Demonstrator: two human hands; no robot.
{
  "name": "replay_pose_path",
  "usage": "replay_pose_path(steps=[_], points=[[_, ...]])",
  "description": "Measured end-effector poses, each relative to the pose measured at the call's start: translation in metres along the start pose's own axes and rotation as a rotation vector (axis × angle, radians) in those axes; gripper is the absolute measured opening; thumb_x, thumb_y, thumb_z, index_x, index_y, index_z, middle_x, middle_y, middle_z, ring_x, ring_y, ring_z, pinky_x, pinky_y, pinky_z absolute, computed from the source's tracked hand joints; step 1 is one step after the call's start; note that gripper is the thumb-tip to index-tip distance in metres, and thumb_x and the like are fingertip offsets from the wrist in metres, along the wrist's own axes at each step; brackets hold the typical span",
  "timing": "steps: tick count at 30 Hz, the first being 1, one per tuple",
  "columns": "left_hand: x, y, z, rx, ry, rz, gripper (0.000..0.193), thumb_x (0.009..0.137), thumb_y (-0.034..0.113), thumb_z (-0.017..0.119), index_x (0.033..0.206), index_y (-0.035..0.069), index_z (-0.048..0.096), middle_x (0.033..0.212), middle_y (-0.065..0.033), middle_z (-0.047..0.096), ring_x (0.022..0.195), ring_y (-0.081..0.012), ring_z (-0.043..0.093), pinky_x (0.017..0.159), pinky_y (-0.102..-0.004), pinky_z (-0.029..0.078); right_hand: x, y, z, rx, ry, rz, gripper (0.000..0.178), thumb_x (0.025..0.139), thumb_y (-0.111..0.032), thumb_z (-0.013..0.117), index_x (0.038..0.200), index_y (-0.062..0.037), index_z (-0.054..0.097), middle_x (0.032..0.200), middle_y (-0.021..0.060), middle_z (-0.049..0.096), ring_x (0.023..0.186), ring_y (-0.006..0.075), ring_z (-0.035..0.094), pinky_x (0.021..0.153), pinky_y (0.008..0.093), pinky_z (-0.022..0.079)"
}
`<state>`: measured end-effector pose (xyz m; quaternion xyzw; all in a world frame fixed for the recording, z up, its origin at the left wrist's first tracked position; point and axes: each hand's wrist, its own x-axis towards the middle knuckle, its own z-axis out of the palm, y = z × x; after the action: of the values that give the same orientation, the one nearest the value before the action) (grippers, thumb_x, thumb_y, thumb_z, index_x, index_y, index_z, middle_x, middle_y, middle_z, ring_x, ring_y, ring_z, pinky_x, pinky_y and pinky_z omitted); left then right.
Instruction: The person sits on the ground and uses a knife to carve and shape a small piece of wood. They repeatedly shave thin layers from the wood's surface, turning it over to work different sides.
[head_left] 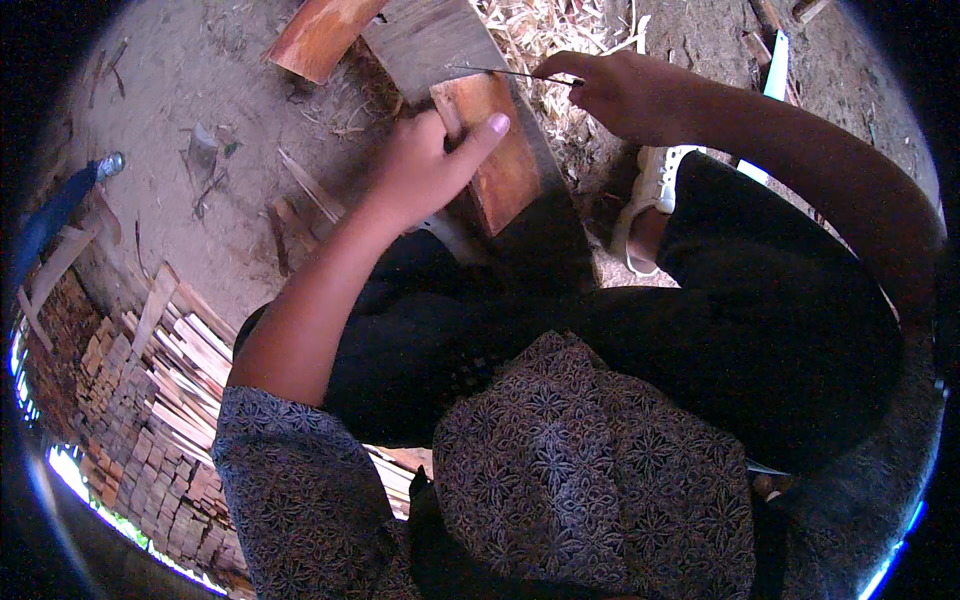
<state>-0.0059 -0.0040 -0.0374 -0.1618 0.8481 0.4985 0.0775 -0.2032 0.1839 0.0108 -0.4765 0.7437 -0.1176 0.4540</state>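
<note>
Block: While the left hand (428,165) steadies it, the reddish wooden block (507,170) lies on the plank (420,45).
Left grip: closed on the block, thumb across its top, fingers curled at its left edge.
Right grip: right of the plank, the right hand (622,98) pinches a thin metal tool (515,72) (its near end hidden), which reaches over the plank.
Shavings: pale wood shavings (545,28) right of the plank.

Wood block (508,165) on a plank (428,42), with shavings (535,28) to the plank's right and stacked wood (165,480) far left.
</note>
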Motion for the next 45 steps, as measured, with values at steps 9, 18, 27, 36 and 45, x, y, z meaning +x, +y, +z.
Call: replay_pose_path(steps=[9, 18, 27, 36, 45], points=[[0.028, 0.039, -0.014, -0.330, -0.375, -0.583, 0.033, 0.096, 0.039, 0.054, 0.101, 0.009, 0.065, 0.073, -0.0024, 0.066, 0.054, -0.0116, 0.062, 0.045, -0.0248, 0.046, 0.005, 0.020, 0.013, -0.117, 0.032, -0.232, 0.037, 0.098, -0.011, 0.050, 0.135, -0.0145, 0.048, 0.072, 0.0233, 0.064, 0.068, 0.0389, 0.067, 0.065, 0.0522, 0.051], [0.030, 0.045, 0.000, -0.341, -0.284, -0.633, 0.033, 0.099, 0.037, 0.048, 0.107, 0.008, 0.062, 0.072, -0.0019, 0.063, 0.051, -0.0099, 0.056, 0.042, -0.0235, 0.043, 0.001, 0.003, -0.004, -0.087, 0.032, -0.196, 0.039, 0.094, -0.006, 0.054, 0.133, -0.0089, 0.048, 0.073, 0.0245, 0.064, 0.073, 0.0402, 0.069, 0.066, 0.0526, 0.052], [0.032, 0.042, 0.004, -0.331, -0.260, -0.589, 0.030, 0.094, 0.031, 0.050, 0.097, 0.004, 0.064, 0.070, -0.0041, 0.062, 0.051, -0.0135, 0.059, 0.046, -0.0281, 0.049, 0.024, -0.001, -0.002, -0.227, -0.109, -0.024, 0.050, 0.093, -0.009, 0.058, 0.140, -0.0105, 0.042, 0.077, 0.0248, 0.066, 0.074, 0.0422, 0.068, 0.068, 0.0522, 0.053], [0.026, 0.028, 0.008, -0.321, -0.242, -0.560, 0.035, 0.101, 0.038, 0.047, 0.115, 0.010, 0.063, 0.078, 0.0005, 0.065, 0.051, -0.0071, 0.053, 0.040, -0.0220, 0.040, 0.011, 0.003, -0.005, -0.130, 0.052, -0.148, 0.029, 0.100, -0.014, 0.051, 0.127, -0.0060, 0.049, 0.077, 0.0221, 0.066, 0.075, 0.0408, 0.069, 0.068, 0.0532, 0.051], [0.029, 0.035, 0.008, -0.337, -0.198, -0.579, 0.031, 0.092, 0.033, 0.052, 0.095, 0.005, 0.065, 0.066, -0.0031, 0.061, 0.049, -0.0137, 0.058, 0.047, -0.0286, 0.049, 0.017, 0.009, 0.008, -0.212, -0.053, -0.148, 0.040, 0.094, -0.007, 0.056, 0.128, 0.0015, 0.038, 0.075, 0.0223, 0.066, 0.076, 0.0401, 0.070, 0.063, 0.0488, 0.054]])
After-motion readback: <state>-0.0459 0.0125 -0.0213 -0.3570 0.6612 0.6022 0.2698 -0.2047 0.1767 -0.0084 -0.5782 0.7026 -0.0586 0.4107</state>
